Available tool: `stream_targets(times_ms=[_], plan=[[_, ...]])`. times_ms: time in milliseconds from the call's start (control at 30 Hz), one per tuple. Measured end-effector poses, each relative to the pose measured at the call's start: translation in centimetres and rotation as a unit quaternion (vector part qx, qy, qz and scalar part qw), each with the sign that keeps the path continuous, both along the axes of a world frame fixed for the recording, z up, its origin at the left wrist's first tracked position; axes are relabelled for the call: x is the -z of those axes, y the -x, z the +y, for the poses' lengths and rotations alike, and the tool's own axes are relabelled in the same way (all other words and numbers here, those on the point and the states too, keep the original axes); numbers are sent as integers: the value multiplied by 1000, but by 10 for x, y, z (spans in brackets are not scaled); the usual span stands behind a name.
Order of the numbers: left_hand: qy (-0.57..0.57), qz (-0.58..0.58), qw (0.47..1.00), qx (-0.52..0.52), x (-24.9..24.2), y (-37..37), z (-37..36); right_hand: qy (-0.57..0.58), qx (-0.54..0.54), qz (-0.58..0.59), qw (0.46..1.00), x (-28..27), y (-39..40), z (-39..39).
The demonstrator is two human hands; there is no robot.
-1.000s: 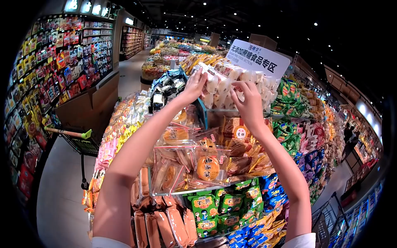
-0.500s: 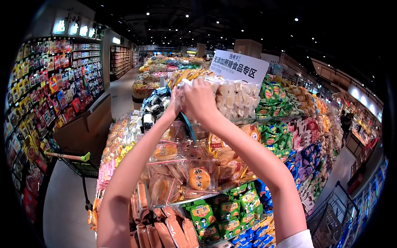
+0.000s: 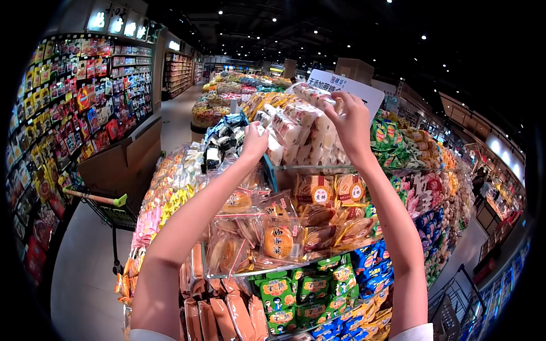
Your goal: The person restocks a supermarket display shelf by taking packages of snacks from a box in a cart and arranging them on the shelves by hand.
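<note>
White-wrapped snack packets (image 3: 304, 122) stand in rows on the top tier of the display. My right hand (image 3: 354, 126) is above their right side, its thumb and fingers pinching the end of one white snack packet (image 3: 311, 94) that lies across the top. At the left end of the rows, my left hand (image 3: 254, 142) is closed, with a bit of white wrapper showing at its fingertips. Dark-wrapped packets (image 3: 215, 150) lie just left of it. A white sign (image 3: 369, 98) stands behind, partly covered by the right hand and the packets.
Lower tiers hold round pastry packs (image 3: 278, 242), green bags (image 3: 277, 292) and brown-wrapped bars (image 3: 239, 315). A shopping cart (image 3: 99, 199) with a large cardboard box (image 3: 122, 165) stands left, and another cart (image 3: 455, 307) is at lower right. Stocked shelves line the left wall.
My hands have moved apart, the right one going rightward and the left staying at the left end. A white packet now lies across the top by my right hand. The view has shifted slightly.
</note>
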State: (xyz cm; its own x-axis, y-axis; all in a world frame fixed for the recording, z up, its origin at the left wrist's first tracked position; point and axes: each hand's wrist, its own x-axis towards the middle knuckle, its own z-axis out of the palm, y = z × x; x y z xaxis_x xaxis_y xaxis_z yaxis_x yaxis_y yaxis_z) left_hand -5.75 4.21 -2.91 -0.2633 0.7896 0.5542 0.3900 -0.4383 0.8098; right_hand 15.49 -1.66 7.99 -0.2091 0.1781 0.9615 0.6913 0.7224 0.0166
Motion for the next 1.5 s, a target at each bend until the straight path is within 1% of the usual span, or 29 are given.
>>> stream_targets(times_ms=[33, 100, 133, 200, 267, 300, 367, 400, 433, 500, 567, 633, 700, 733, 800, 833, 900, 1000, 1067, 1133, 1200, 1233, 1300, 1367, 1433, 1500], plan=[[3, 1, 1000, -1, 6, -2, 1, 16, -6, 12, 1000, 1, -3, -1], [-58, 117, 991, -30, 16, -10, -4, 3, -15, 23, 1000, 1, -8, -3], [-10, 197, 980, -26, 15, -12, -8, 7, -20, 33, 999, 0, -9, -4], [6, 214, 977, -19, 11, -15, -6, 12, -27, 43, 999, 1, -6, -4], [20, 238, 971, -9, 8, -10, -2, 1, -15, 25, 1000, 3, -2, -3], [22, 235, 972, -10, 9, -7, -1, 2, -16, 22, 1000, 4, 0, -4], [-4, 94, 990, 108, 11, 4, 0, 12, -30, 14, 999, 5, 3, -7], [-2, 54, 992, 113, 11, 8, -6, 1, -25, 10, 1000, 5, 3, -6], [-3, 54, 992, 113, 15, 13, -5, 1, -25, 9, 1000, 6, 2, -8], [24, 93, 994, 60, 22, 20, -3, 3, -24, 14, 1000, 6, -1, -11], [36, 85, 994, 59, 26, 20, 1, -2, -22, 16, 1000, 5, -9, -10], [17, 66, 995, 70, 19, 17, -9, 3, -14, 20, 1000, 5, -17, -16], [0, 47, 998, 37, 9, 14, -18, -13, 2, 23, 1000, 3, -26, -20], [-24, 68, 997, 24, 6, 16, -16, -13, 7, 25, 1000, 2, -31, -19], [-69, 108, 992, 11, -2, 15, -16, -77, 63, 5, 995, -3, -40, -13], [-90, 128, 988, -1, -5, 10, -17, -76, 68, 7, 995, -5, -43, -8], [-98, 108, 989, 5, -11, -3, -24, -75, 102, -6, 992, -8, -45, 10], [-117, 114, 986, 36, -13, -16, -20, -63, 164, -39, 984, -10, -36, 34], [-107, 111, 988, 25, -15, -25, -23, -77, 202, -51, 975, -12, -29, 50], [-93, 113, 989, 25, -17, -26, -25, -70, 198, -32, 977, -16, -28, 58], [-125, 120, 985, 13, -13, -23, -27, -50, 185, 4, 981, -16, -30, 66], [-144, 115, 983, 1, -15, -22, -34, -43, 157, 18, 986, -15, -36, 59], [-128, 135, 982, -32, -23, -19, -53, -13, 121, 23, 992, -12, -53, 46], [-157, 152, 975, -49, -29, -19, -76, 17, 61, 32, 997, -3, -78, 31], [-205, 167, 963, -54, -31, -25, -97, 120, 54, 9, 991, 5, -102, -11], [-140, 110, 982, 56, -36, -44, -138, 144, 52, 8, 988, 8, -112, -82]])
